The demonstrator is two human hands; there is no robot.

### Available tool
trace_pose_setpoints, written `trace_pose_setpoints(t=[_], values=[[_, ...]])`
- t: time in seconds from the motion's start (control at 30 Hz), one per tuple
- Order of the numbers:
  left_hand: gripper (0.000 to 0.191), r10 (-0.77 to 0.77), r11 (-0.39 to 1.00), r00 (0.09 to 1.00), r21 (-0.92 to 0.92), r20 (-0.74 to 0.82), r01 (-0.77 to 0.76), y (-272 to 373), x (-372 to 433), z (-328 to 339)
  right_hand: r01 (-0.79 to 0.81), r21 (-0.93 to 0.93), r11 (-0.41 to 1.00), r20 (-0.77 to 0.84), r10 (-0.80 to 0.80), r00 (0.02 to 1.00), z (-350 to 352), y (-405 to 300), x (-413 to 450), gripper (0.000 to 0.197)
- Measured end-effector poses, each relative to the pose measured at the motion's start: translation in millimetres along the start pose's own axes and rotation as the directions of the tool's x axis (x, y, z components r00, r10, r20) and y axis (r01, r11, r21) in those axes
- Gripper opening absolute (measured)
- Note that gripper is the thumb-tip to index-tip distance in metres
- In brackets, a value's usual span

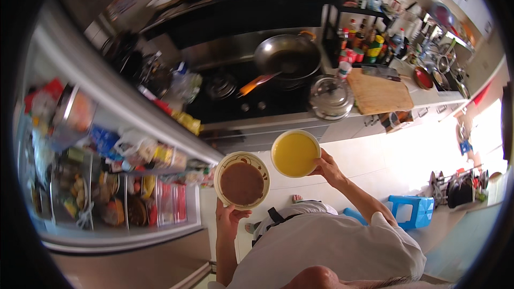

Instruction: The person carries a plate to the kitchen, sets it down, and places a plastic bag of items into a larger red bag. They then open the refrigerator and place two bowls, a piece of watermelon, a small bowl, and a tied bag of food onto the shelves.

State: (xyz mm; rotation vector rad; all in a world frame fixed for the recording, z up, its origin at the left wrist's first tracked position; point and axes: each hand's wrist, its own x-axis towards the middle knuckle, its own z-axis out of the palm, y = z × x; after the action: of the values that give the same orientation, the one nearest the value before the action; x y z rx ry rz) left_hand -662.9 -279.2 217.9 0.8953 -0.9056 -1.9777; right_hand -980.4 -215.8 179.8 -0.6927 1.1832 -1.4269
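Observation:
A patterned bowl of brown liquid [242,184] rests in my left hand [230,218], whose fingers grip it from below and along its near rim. My right hand [327,168] grips a second bowl, filled with yellow liquid [294,153], by its right side. Both bowls are held level, side by side and slightly apart, in front of my body. To my left stands an open refrigerator [192,208], its shelves packed with bags, jars and boxes.
A wok [287,58] sits on the black gas hob, with an orange-handled utensil [257,85] across its edge. Nearby on the counter are a glass lid [331,97], a wooden cutting board [379,90] and a cleaver [380,72]. A blue plastic stool [413,212] stands at right.

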Motion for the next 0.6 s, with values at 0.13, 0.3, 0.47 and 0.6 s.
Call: trace_pose_setpoints(t=[0.13,0.3,0.47,0.6], values=[[0.044,-0.073,0.997,0.993,0.000,0.089,0.073,-23.4,59.7,56.9,0.071,0.035,0.997,-0.202,-0.062,0.977,-70.0,-21.9,-15.8,0.042],[0.045,-0.186,0.982,0.943,0.061,0.274,0.176,-47.8,139.2,133.8,0.184,0.058,0.981,-0.438,-0.141,0.888,-135.0,-32.6,-29.6,0.041],[0.047,-0.321,0.945,0.853,0.087,0.410,0.314,-90.9,228.7,202.6,0.259,0.102,0.961,-0.612,-0.144,0.777,-185.8,-28.3,-38.0,0.038],[0.043,-0.402,0.913,0.758,0.164,0.514,0.374,-134.8,302.4,265.5,0.312,0.116,0.943,-0.708,-0.142,0.692,-211.8,-31.7,-44.1,0.037]])
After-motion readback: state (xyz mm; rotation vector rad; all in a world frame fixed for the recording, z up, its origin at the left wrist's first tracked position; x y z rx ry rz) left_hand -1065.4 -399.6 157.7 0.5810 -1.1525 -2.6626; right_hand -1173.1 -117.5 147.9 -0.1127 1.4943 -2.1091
